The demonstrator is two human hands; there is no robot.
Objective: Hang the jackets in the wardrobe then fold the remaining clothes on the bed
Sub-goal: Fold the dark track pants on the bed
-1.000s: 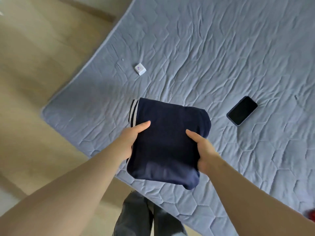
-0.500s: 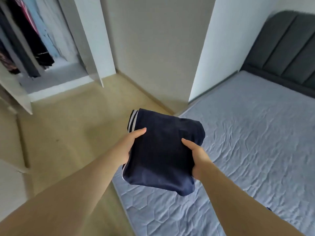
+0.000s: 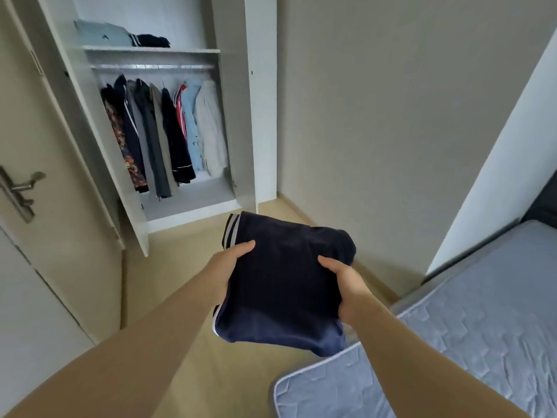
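Beige flooring (image 3: 168, 282) ran between the open white wardrobe (image 3: 260, 116), its rail crowded with hanging jackets (image 3: 168, 134), and the quilted grey bed (image 3: 467, 333) at the right. Both bare forearms reached forward and converged on a folded navy garment (image 3: 283, 294), held in the air above the floor just off the bed's corner. It was soft dark cloth, roughly square, with pale stripes along its left edge. The left hand (image 3: 230, 267) and right hand (image 3: 346, 285) each gripped one side, thumbs flat on top, fingers tucked beneath and hidden

Ahead left a wardrobe (image 3: 238, 131), jackets (image 3: 168, 137) hanging inside, folded clothes (image 3: 120, 36) seemingly on shelf (image 3: 150, 50), bed (image 3: 467, 327) right
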